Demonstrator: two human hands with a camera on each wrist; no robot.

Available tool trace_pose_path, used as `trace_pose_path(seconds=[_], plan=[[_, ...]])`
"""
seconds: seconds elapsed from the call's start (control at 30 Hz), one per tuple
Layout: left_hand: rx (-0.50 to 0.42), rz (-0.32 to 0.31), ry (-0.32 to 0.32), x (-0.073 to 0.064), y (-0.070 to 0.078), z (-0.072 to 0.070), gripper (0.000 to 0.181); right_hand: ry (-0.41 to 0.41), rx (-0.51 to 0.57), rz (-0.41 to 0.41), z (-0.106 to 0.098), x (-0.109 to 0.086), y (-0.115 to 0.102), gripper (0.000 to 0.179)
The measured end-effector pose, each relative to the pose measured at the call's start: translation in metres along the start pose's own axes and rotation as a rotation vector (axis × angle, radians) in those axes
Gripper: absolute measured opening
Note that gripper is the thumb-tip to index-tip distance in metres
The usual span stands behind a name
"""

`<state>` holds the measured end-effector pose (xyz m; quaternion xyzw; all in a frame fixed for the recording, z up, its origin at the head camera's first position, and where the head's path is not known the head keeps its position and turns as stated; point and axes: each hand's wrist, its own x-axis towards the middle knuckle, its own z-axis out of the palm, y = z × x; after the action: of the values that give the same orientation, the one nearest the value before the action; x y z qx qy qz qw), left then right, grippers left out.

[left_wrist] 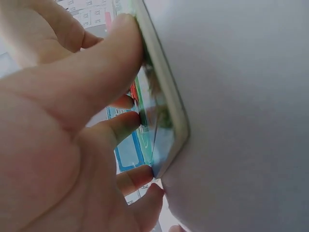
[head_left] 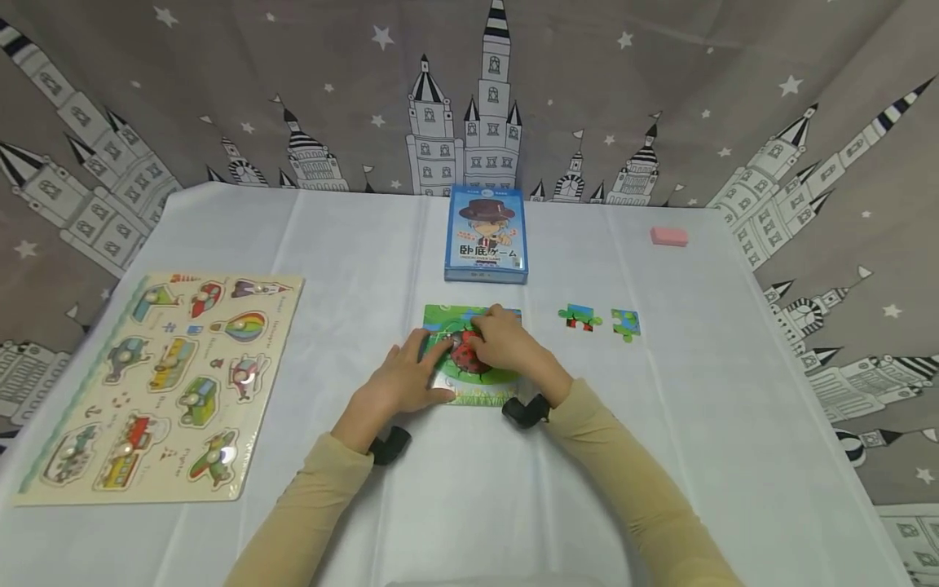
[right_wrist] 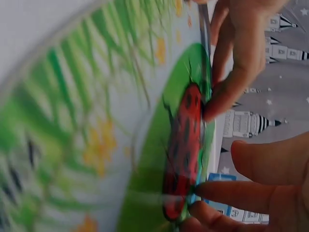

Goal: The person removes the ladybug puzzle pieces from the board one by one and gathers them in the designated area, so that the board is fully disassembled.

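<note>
A small jigsaw puzzle (head_left: 480,397) with a red ladybug (head_left: 465,357) on green lies in the middle of the white table. My left hand (head_left: 399,379) rests on its left side, fingers spread; in the left wrist view the thumb lies along the near edge. From the right, my right hand (head_left: 509,342) reaches over the upper part, fingertips touching the surface. The right wrist view shows its thumb (right_wrist: 251,157) apart from the puzzle (right_wrist: 96,96). Two loose jigsaw pieces, one green with red (head_left: 579,317) and one blue-green (head_left: 627,324), lie to the right.
A blue game box (head_left: 487,236) stands behind the puzzle. At the left lies a large wooden peg board (head_left: 165,391) with vehicle shapes. A pink block (head_left: 669,236) sits at the far right. A grey castle-print curtain (head_left: 330,49) hangs behind the table.
</note>
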<state>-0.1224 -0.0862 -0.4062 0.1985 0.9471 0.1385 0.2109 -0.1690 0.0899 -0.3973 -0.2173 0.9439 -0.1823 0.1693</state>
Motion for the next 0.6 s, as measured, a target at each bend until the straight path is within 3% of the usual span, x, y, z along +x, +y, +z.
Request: trace_pose_path(seconds=[0.33, 0.6], plan=[[0.078, -0.043, -0.02, 0.0, 0.004, 0.003, 0.074, -0.009, -0.007, 0.049, 0.009, 0.001, -0.009, 0.048], [0.074, -0.063, -0.053, -0.001, 0.006, 0.0, 0.072, -0.008, 0.12, 0.078, 0.012, 0.005, -0.01, 0.049]])
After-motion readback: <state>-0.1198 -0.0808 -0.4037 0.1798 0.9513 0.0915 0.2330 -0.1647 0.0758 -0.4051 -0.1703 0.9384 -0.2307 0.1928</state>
